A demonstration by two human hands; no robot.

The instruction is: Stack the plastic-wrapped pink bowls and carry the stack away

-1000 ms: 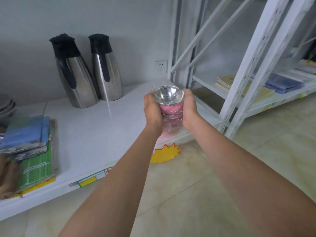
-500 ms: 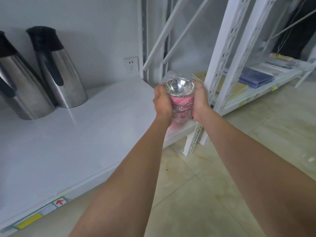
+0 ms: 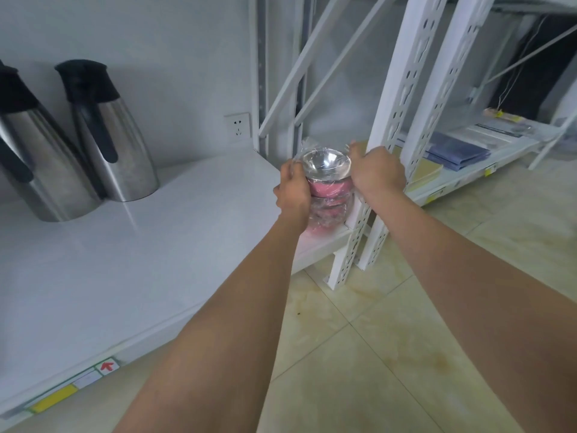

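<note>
A stack of plastic-wrapped pink bowls [image 3: 327,198] with shiny metal insides is held between both hands, above the right end of the white shelf [image 3: 156,245]. My left hand [image 3: 293,192] clasps its left side. My right hand [image 3: 376,173] grips its right side near the top rim. The top bowl's silver inside faces up. The lower bowls are partly hidden by my fingers and crinkled wrap.
Two steel thermos jugs [image 3: 109,135] with black tops stand at the shelf's back left. White perforated rack uprights [image 3: 402,120] rise just right of the stack. A lower shelf [image 3: 462,170] beyond holds blue and tan flat packs. A wall socket [image 3: 239,126] is behind. Tiled floor lies below.
The view has swung right along the shelf and the stack with it, so the jugs sit farther left. Both hands keep their hold on the stack, now close to the rack upright.
</note>
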